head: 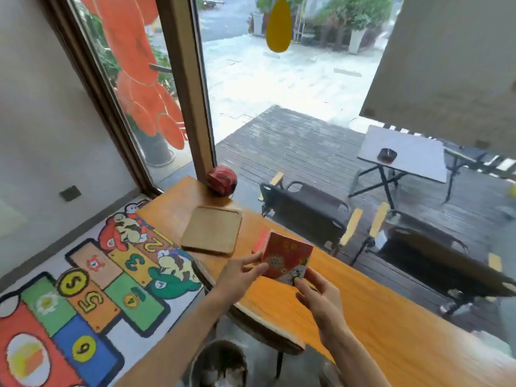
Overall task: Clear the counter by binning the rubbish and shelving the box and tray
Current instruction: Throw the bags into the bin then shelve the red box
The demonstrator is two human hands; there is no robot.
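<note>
I see the orange-red printed cardboard box (284, 256) held up over the glossy orange wooden counter (377, 328) — left hand (237, 275) pinching its left edge, right hand (318, 298) gripping its lower corner. Flat square pale-wood tray (212, 229) w/ rounded corners near the counter's far end; crumpled red paper ball (222, 180) at the far corner.

Counter (349, 311) – glossy orange wood; tray (212, 230) – matt pale wood; box (287, 258) – printed card.

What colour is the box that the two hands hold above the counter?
The box is red-orange, with a small cartoon print near its lower corner. The head view shows it.
</note>
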